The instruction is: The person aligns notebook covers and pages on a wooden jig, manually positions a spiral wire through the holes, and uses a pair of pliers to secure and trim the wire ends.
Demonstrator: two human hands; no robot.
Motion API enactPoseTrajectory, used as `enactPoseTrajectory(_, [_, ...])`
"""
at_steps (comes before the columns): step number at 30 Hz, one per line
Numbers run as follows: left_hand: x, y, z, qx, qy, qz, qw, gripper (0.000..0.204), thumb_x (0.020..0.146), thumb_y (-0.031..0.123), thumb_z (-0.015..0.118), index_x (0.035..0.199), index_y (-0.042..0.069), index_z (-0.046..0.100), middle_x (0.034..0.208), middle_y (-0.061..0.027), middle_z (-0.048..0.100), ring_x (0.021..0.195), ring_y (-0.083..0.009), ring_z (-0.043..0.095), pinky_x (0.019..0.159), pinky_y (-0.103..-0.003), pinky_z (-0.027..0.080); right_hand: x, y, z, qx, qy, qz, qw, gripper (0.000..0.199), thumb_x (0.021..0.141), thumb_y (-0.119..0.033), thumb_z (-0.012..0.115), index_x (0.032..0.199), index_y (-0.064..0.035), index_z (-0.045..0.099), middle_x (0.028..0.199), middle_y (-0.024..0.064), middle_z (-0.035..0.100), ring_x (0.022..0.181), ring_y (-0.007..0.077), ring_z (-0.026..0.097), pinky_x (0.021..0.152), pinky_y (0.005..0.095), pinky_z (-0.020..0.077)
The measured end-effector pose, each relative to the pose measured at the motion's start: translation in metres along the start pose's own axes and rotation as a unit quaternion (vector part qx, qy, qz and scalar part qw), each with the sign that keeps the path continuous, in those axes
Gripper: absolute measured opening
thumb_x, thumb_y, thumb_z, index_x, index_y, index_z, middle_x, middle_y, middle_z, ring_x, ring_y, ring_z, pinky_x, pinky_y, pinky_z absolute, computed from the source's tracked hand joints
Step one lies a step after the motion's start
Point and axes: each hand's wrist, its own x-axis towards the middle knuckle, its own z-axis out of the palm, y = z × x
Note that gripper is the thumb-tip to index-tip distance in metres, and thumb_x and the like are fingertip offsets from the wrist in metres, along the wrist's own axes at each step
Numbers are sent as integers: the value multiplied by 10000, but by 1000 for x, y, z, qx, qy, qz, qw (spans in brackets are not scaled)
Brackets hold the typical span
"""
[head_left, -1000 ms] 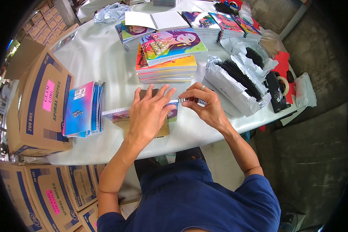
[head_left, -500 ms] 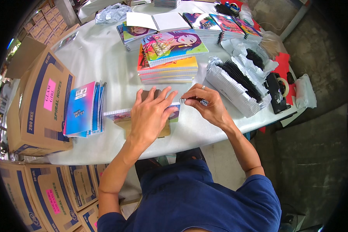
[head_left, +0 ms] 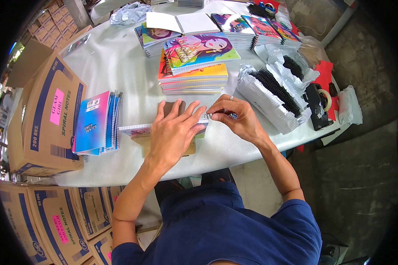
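Note:
An unbound-looking notebook (head_left: 135, 129), its white page edges facing up, sits on a brown block-like stand (head_left: 190, 150) at the table's near side. Across it lies my left hand (head_left: 174, 130), fingers stretched and spread, the palm covering most of the cover. At the notebook's right end, my right hand (head_left: 239, 118) pinches a dark spiral binding coil (head_left: 227, 114). The coil's tip touches the notebook's corner; whether it passes through the holes is too small to tell. Several blue and pink spiral notebooks (head_left: 92, 126) stand left of my left hand.
Beyond my hands is a stack of colourful notebooks (head_left: 194, 79). Black coils (head_left: 276, 90) fill a white wrapper to the right, beside a tape dispenser (head_left: 319, 106). A large carton (head_left: 51, 119) stands at the left; more cartons (head_left: 59, 221) are stacked below the table edge.
My right fingers have shifted slightly at the coil's end by the notebook's corner. My left hand stays on the notebook. The whole view has moved a little.

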Motion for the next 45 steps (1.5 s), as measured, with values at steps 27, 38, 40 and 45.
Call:
enactPoseTrajectory(27, [-1,-1,2,19,-10,57,998,459,886,163,637,1330,77,555,1314,-86,595,1208,-347,553,1040,-549,352,-7,6,8,8,21,-12,1000,125,850,28,662,974,27,667,914,99,690,829,182,642,772,316,518])
enactPoseTrajectory(38, [-1,1,0,-32,-15,56,998,711,820,40,663,1471,86,380,1311,-61,607,1243,-341,532,1052,-560,347,-2,-2,0,-58,-37,-65,995,147,820,21,682,967,11,669,879,113,662,800,250,611,719,359,485])
enactPoseTrajectory(40, [-2,0,0,-34,-10,68,997,720,834,39,646,1489,78,350,1297,-59,617,1234,-349,536,1047,-571,346,-4,-6,0,-77,-46,-87,992,151,833,10,664,984,-3,662,868,122,648,812,286,607,712,382,483])
enactPoseTrajectory(45, [-11,2,4,-13,28,93,995,731,830,33,647,1494,74,343,1266,-59,635,1239,-348,532,1045,-577,346,-17,-18,-2,-105,-90,-96,986,153,823,19,662,973,-5,651,901,129,627,834,318,604,729,404,486])
